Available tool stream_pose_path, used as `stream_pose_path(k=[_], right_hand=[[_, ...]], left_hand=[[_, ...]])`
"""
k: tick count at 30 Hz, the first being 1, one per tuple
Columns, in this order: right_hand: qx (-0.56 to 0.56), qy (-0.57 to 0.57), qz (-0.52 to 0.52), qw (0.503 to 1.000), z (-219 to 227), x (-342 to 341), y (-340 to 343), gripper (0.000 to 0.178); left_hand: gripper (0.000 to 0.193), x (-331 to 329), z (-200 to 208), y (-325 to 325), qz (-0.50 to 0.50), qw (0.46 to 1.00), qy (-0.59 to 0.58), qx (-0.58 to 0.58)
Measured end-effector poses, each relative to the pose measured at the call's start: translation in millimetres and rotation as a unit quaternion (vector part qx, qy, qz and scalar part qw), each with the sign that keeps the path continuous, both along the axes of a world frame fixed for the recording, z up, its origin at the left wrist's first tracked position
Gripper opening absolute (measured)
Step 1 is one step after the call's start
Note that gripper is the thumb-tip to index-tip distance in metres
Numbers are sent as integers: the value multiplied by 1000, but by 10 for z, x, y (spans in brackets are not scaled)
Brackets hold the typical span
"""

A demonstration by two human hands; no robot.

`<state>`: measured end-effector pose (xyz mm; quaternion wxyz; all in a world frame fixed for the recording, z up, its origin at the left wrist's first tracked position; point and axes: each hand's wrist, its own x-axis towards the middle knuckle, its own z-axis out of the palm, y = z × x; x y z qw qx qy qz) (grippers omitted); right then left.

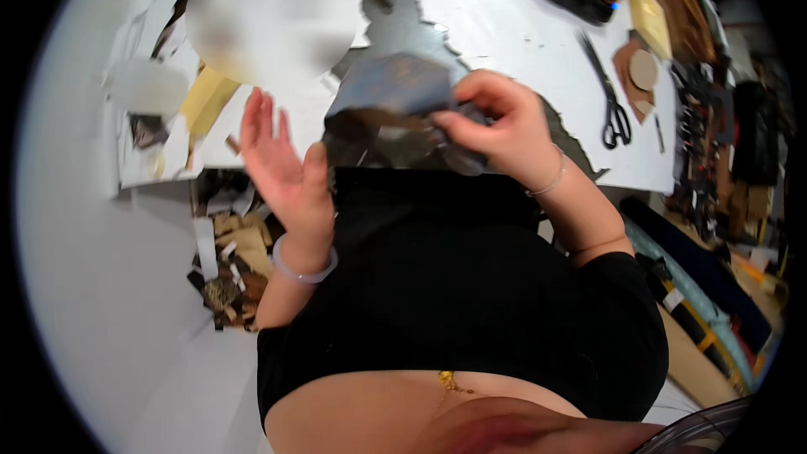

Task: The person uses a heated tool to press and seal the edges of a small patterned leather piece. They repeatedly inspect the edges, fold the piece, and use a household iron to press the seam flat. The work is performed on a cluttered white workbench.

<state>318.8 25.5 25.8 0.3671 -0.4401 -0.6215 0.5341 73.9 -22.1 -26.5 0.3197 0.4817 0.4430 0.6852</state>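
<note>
My right hand (500, 122) pinches the right end of a dark grey, leather-like piece (391, 84) between thumb and fingers. The piece is bent into a curve, blurred by motion, and held over the table's near edge. My left hand (290, 176) is raised to the left of it, fingers stretched and thumb apart, holding nothing. Behind and beneath the piece, a larger grey hide (403, 17) with ragged edges spreads over the white table (504, 17). Part of that hide is hidden by my right hand and the held piece.
Black-handled scissors (615, 124) lie on the right, beside a brown leather scrap (629, 84) under a round tan disc (643, 70). Dark and brown materials (681, 0) crowd the far right. A yellow piece (208, 101) lies left. Scraps (239, 244) are heaped below the table's left side.
</note>
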Motion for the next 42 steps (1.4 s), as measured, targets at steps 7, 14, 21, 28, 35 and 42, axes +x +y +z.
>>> stream_pose_path(k=[7,14,21,28,35,42], right_hand=[[9,200,2,980,-49,-263,-247,21],[-5,227,20,974,157,-311,-380,31],[-120,247,152,950,154,-114,-306,24],[-181,251,200,930,283,-31,-286,11],[-190,288,218,913,330,10,-343,13],[-191,282,228,912,355,45,-351,13]], left_hand=[[52,281,14,-105,-291,832,-447,-153],[40,299,123,6,-299,834,-439,-152],[37,258,41,19,-289,892,-338,-79],[35,210,-41,41,-384,799,-460,-45],[24,288,207,20,-361,804,-467,-78],[20,265,112,104,-424,757,-496,-16]])
